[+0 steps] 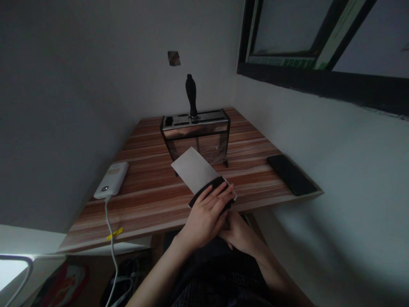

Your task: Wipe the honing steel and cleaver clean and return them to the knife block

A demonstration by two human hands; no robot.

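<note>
A wide, flat, pale blade (195, 168), like a cleaver's, slants over the table's front edge with its square end towards the back. Across its near part lies a curved black piece (204, 192), whose material I cannot make out. My left hand (207, 215) is laid over this piece, fingers stretched across it and pressing it to the blade. Just below, my right hand (239, 232) is closed at the blade's near end; what its fingers hold is mostly hidden. Behind the blade stands a knife block (196, 128) with clear sides and a black handle (191, 94) upright in its slotted top.
The wood-striped table (140, 183) meets walls at the back and right. On the left lies a white power bank (112, 181) with a cable (110, 230) hanging over the front edge past yellow tape (115, 233). A black phone (292, 174) lies near the right edge.
</note>
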